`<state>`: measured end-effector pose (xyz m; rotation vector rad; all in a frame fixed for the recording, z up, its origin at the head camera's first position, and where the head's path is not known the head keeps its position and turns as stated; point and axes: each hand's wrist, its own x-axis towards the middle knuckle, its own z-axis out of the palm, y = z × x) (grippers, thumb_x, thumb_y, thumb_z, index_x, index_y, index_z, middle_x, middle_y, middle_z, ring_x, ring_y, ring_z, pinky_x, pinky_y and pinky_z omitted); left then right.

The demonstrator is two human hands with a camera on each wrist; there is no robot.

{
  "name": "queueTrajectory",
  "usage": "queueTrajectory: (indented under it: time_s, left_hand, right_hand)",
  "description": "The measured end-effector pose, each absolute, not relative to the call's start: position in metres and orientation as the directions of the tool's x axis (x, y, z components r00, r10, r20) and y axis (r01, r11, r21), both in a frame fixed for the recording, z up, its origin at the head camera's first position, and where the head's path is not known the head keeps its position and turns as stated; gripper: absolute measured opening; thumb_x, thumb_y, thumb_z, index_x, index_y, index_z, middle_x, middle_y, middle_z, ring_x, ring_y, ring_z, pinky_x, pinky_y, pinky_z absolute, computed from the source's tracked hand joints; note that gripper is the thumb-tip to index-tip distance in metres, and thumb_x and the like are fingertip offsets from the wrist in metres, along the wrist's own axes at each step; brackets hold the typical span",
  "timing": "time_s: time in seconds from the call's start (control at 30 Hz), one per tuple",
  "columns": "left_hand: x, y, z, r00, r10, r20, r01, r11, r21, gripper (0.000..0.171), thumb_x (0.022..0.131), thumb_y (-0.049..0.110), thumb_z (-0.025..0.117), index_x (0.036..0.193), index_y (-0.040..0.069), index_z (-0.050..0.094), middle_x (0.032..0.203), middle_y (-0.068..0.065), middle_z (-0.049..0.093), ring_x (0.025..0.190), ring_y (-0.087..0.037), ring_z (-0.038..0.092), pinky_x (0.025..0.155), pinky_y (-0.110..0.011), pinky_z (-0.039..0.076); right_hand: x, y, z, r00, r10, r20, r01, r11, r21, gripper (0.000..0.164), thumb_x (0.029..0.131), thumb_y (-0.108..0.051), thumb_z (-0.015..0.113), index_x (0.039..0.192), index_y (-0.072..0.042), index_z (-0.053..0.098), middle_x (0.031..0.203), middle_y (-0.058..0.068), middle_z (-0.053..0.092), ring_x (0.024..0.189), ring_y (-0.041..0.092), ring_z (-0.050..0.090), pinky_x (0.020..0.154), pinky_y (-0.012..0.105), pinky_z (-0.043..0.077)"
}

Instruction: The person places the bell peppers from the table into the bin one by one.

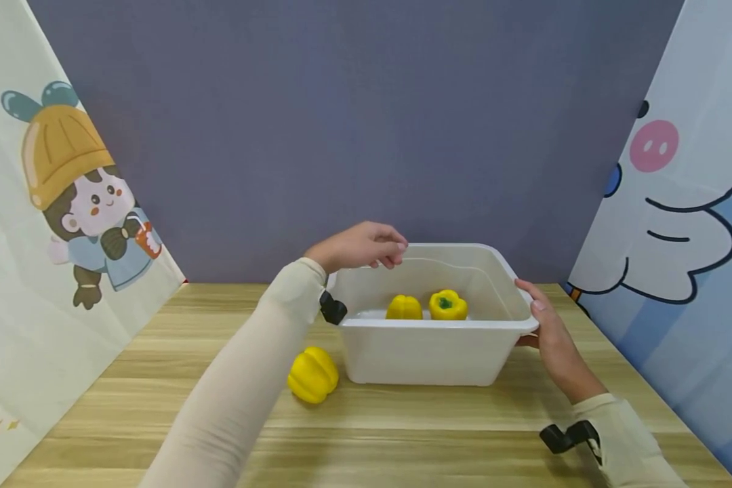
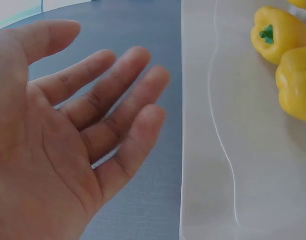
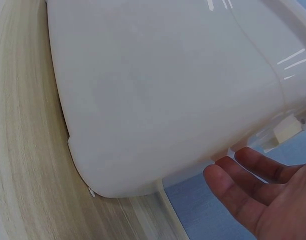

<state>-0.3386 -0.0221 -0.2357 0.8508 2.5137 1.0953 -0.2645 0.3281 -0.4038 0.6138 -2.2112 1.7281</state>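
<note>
Yellow lobed bell pepper [image 1: 313,375] lies left of the white rectangular plastic tub [image 1: 421,356], nearer the empty, relaxed left hand [image 1: 364,245] than the rim-gripping right hand [image 1: 549,335].

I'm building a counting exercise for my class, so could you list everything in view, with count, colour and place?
White bin: one, white, on the table
Peppers in the bin: at least two, yellow; the left wrist view's edge suggests a third
Pepper on the table: one, yellow, left of the bin
Table: one, light wood-grain, below everything
Backdrop: one, grey-blue, behind the bin
Cartoon panels: two, mostly white and pale blue, either side
Black wrist pieces: two, black, at the wrists
Sleeves: two, cream, on the arms
Left hand: one, bare, near the bin's left rear
Right hand: one, bare, holding the bin's right end
</note>
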Motion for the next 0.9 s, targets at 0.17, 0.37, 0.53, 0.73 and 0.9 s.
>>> queueTrajectory:
  time_s: [0.17, 0.37, 0.53, 0.73, 0.9]
  left_hand:
    - [-0.335, -0.025, -0.235, -0.803, 0.596, -0.004, 0.401, 0.545, 0.737, 0.034, 0.104, 0.030, 0.055, 0.131, 0.011, 0.060, 0.118, -0.011, 0.068, 0.107, -0.020, 0.064, 0.095, -0.043, 0.050]
    - [-0.332, -0.028, -0.232, -0.800, 0.600, -0.001, 0.409, 0.546, 0.731, 0.034, 0.103, 0.031, 0.056, 0.131, 0.012, 0.061, 0.115, -0.007, 0.068, 0.107, -0.019, 0.064, 0.095, -0.042, 0.050]
    - [-0.329, -0.035, -0.231, -0.794, 0.607, 0.001, 0.420, 0.548, 0.723, 0.033, 0.104, 0.030, 0.056, 0.130, 0.011, 0.061, 0.115, -0.006, 0.069, 0.106, -0.019, 0.064, 0.095, -0.043, 0.050]
    - [-0.327, -0.046, -0.231, -0.797, 0.604, 0.016, 0.429, 0.546, 0.720, 0.034, 0.104, 0.031, 0.056, 0.132, 0.013, 0.061, 0.115, -0.004, 0.069, 0.106, -0.017, 0.064, 0.095, -0.044, 0.050]
    - [-0.323, -0.052, -0.230, -0.792, 0.610, 0.028, 0.439, 0.537, 0.721, 0.035, 0.104, 0.033, 0.056, 0.132, 0.014, 0.061, 0.115, -0.005, 0.069, 0.106, -0.018, 0.065, 0.093, -0.041, 0.051]
  right_hand:
    - [-0.264, 0.328, -0.404, -0.877, -0.174, 0.447, -0.477, 0.220, -0.851, 0.052, 0.111, -0.035, 0.016, 0.159, -0.016, 0.022, 0.129, 0.009, 0.046, 0.098, 0.011, 0.058, 0.072, 0.033, 0.054]
    - [-0.265, 0.329, -0.405, -0.879, -0.170, 0.446, -0.474, 0.218, -0.853, 0.052, 0.111, -0.035, 0.016, 0.159, -0.017, 0.022, 0.130, 0.010, 0.045, 0.098, 0.011, 0.058, 0.073, 0.034, 0.054]
    - [-0.265, 0.329, -0.407, -0.881, -0.167, 0.442, -0.470, 0.219, -0.855, 0.053, 0.111, -0.036, 0.016, 0.159, -0.016, 0.022, 0.129, 0.008, 0.046, 0.098, 0.010, 0.058, 0.072, 0.033, 0.055]
    - [-0.267, 0.328, -0.406, -0.879, -0.154, 0.450, -0.474, 0.205, -0.856, 0.051, 0.111, -0.034, 0.017, 0.158, -0.015, 0.025, 0.127, 0.006, 0.048, 0.097, 0.011, 0.059, 0.072, 0.033, 0.054]
    - [-0.267, 0.329, -0.406, -0.877, -0.156, 0.455, -0.479, 0.206, -0.853, 0.050, 0.111, -0.033, 0.018, 0.158, -0.016, 0.025, 0.127, 0.005, 0.048, 0.097, 0.011, 0.058, 0.072, 0.033, 0.054]
